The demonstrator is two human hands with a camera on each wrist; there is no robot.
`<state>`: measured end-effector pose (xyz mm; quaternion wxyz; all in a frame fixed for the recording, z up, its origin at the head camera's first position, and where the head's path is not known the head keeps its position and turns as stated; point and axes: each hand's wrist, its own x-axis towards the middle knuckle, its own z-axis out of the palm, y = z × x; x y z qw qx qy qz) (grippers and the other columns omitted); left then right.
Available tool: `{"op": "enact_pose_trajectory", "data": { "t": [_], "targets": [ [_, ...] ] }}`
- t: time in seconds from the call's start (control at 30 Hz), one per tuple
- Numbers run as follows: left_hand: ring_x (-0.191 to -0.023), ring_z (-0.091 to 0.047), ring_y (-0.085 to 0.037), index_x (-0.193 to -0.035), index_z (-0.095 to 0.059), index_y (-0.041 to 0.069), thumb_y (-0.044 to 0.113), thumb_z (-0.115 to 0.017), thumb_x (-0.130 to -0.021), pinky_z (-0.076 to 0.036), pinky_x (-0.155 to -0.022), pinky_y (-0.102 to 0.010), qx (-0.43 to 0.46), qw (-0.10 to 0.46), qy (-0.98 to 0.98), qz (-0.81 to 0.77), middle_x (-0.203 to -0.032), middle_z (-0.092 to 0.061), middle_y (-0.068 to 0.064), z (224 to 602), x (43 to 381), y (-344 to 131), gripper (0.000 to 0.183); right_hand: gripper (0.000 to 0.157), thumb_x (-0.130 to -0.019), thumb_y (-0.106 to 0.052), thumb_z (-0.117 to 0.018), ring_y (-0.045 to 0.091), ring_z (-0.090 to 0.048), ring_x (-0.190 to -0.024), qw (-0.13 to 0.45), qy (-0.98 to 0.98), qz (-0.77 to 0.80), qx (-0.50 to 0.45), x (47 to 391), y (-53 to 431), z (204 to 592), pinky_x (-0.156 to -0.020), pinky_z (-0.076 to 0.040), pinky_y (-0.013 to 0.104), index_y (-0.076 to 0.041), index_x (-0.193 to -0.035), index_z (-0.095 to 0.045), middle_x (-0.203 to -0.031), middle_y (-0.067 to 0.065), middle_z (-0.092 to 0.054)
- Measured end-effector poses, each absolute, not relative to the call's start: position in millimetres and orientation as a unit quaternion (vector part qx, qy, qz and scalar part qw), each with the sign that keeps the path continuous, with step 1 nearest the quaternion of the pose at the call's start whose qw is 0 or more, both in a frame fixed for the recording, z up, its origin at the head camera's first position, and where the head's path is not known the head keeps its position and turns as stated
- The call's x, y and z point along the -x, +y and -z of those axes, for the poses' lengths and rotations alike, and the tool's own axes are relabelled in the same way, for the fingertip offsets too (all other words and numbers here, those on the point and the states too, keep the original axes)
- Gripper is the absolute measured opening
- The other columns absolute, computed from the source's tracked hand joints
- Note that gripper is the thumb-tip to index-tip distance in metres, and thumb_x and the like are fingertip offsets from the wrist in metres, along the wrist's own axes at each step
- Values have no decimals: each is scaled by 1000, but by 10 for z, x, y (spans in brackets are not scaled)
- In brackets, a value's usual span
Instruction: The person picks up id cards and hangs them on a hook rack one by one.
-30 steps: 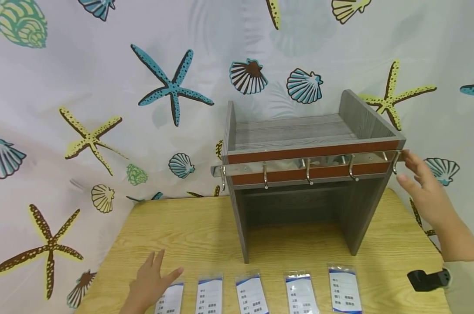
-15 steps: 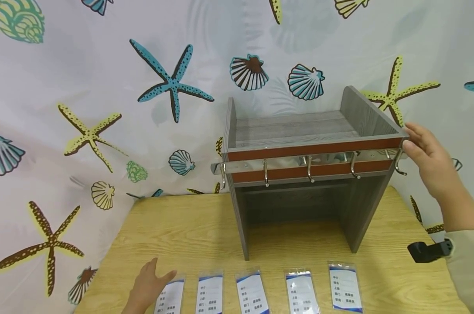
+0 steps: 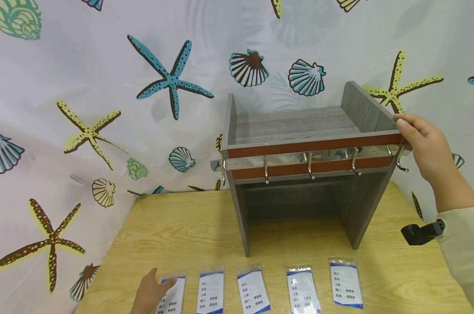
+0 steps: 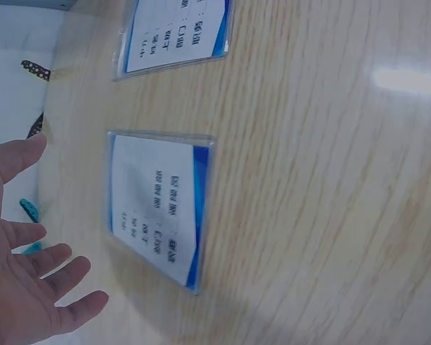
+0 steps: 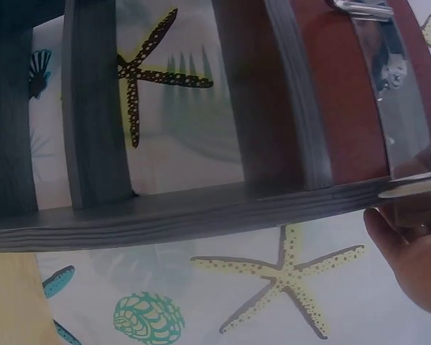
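Note:
A grey wood-grain shelf (image 3: 237, 209) with red-brown front strips stands on the table. Across its front runs a shiny metal hook rail (image 3: 291, 162) with several hooks. My right hand (image 3: 431, 148) grips the shelf's upper right front corner, thumb at the front and fingers at the panel's top edge; the right wrist view shows it beside the rail's end. My left hand (image 3: 148, 293) is spread open over the leftmost badge (image 3: 173, 296), its thumb overlapping the card in the head view. In the left wrist view, this hand (image 4: 21, 287) holds nothing and a clear-sleeved badge (image 4: 154, 201) lies beside it.
Several more white-and-blue name badges, among them one (image 3: 210, 291) beside the left one and another (image 3: 346, 283) at the right, lie in a row before the shelf. A patterned cloth (image 3: 174, 165) hangs behind the wooden table (image 3: 174, 231).
My right hand has moved from the rail's right end up to the shelf's corner and closed on it. My left hand has drawn slightly lower, staying by the leftmost badge.

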<state>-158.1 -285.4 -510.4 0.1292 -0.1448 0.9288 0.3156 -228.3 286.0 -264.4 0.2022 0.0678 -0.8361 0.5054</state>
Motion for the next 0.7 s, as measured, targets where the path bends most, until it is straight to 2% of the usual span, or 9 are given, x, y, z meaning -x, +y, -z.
{"op": "enact_pose_trajectory", "data": {
  "t": [0.13,0.27,0.53,0.7],
  "targets": [
    [-104,-30,-56,-122,-22,-19,51,-60,-73,-32,-81,-58,173,130,928,-304,-117,-28,-43,5214,1622,-2848,94,39,-92,-33,-38,10,-42,-98,217,-816,-532,-68,2356,2831,2658,-74,-35,15,-15,-125,-45,-112,0,-46],
    [-102,-32,-56,-120,-24,-20,53,-61,-70,-32,-81,-58,182,126,931,-290,-115,-29,-43,5311,1612,-2868,96,37,-91,-33,-38,7,-44,-88,227,-809,-538,-63,2394,2822,2670,-66,-36,15,-17,-124,-47,-105,-5,-47],
    [-93,-42,-51,-115,-32,-19,53,-66,-64,-35,-80,-55,187,91,934,-290,-106,-39,-40,5537,1571,-2936,94,38,-90,-33,-41,6,-45,-88,222,-792,-565,-68,2431,2817,2671,-66,-37,15,-16,-124,-48,-111,-2,-45],
    [-95,-36,-53,-115,-32,-17,50,-68,-63,-33,-80,-56,208,89,936,-269,-105,-37,-39,5605,1560,-2922,92,37,-90,-31,-43,5,-45,-86,221,-783,-576,-81,2423,2834,2683,-65,-38,14,-15,-122,-50,-109,-6,-45]
  ]
}}
